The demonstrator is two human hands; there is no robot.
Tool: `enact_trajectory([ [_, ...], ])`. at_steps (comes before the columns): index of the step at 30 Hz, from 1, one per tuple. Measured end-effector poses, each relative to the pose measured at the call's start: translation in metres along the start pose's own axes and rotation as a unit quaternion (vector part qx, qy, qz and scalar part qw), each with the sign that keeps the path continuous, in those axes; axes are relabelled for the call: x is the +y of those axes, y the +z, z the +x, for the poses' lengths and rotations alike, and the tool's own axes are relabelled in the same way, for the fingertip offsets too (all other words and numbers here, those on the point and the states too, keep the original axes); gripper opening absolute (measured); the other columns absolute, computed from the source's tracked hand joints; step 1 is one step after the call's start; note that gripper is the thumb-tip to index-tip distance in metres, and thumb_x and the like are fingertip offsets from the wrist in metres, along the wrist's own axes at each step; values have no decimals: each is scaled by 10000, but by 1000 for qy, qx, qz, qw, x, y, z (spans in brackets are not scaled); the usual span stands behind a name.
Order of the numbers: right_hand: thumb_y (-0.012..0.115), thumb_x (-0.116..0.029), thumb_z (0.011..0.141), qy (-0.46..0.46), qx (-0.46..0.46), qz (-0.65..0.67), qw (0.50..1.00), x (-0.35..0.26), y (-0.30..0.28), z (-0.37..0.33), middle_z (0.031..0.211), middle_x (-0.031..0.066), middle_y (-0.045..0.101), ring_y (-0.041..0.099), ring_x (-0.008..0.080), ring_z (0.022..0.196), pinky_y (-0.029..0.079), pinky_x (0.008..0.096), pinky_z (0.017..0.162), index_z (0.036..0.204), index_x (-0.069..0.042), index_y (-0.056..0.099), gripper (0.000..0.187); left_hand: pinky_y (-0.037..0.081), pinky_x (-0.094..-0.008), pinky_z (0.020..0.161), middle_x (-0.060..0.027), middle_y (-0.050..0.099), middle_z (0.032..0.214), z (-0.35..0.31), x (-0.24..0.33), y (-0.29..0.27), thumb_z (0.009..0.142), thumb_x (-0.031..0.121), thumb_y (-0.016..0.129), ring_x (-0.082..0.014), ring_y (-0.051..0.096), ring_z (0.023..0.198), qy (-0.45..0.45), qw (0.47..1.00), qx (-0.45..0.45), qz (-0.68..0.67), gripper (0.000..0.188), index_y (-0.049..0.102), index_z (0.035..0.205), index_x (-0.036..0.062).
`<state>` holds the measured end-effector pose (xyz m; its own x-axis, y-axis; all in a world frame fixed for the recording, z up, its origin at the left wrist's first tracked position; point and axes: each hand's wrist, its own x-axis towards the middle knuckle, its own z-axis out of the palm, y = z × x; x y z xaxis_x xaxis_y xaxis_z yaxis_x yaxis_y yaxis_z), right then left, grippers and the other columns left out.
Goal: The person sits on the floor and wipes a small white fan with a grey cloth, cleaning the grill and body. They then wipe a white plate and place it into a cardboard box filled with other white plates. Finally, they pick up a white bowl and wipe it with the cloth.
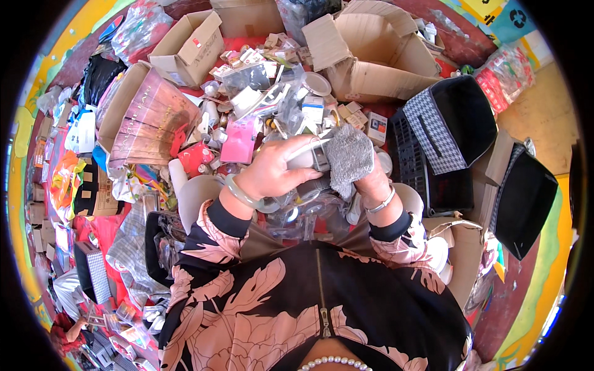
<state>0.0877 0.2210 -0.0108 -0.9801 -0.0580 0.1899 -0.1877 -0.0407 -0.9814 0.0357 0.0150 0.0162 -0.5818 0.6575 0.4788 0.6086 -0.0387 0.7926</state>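
Note:
My left hand (277, 168), with a pale bangle at its wrist, closes its thumb and fingers round a small white-and-grey object (317, 157); its kind I cannot make out. A fluffy grey cloth (350, 154) covers most of my right hand (373, 185), which grips it from behind. The cloth touches the object's right end. Beyond my hands lies a heap of small boxes, plastic bags and loose goods, with a pink flat package (239, 140) to the left of my left hand. A small white box (376, 128) stands past the cloth.
Open cardboard boxes stand at the back left (188, 49) and back right (377, 52). At right is a black houndstooth-patterned storage bin (433, 133). A pink-printed carton (145, 120) stands at left. Far lower left, another person's arm (75, 331) shows among more goods.

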Motion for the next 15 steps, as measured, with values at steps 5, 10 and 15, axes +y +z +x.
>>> enact_trajectory([
  [5,586,-97,803,160,24,298,941,-22,-4,-5,922,81,603,596,160,794,501,267,678,1055,-6,537,273,433,-293,829,-108,589,1033,-9,4,-14,674,86,729,-165,565,932,-95,971,43,-214,519,508,1127,-38],
  [10,553,-122,831,124,38,424,896,6,3,-10,990,93,593,589,197,881,492,337,763,1099,-6,507,296,456,-291,843,-124,562,1075,-3,0,-14,704,23,668,-188,567,956,-75,868,225,-436,557,434,1204,-52],
  [15,606,-140,736,-7,61,-92,994,10,15,-2,885,112,586,576,256,832,470,336,744,995,-37,557,284,454,-283,845,-114,552,1094,1,-1,-13,736,-20,621,-183,556,978,-86,850,207,-477,526,420,1222,-43],
])
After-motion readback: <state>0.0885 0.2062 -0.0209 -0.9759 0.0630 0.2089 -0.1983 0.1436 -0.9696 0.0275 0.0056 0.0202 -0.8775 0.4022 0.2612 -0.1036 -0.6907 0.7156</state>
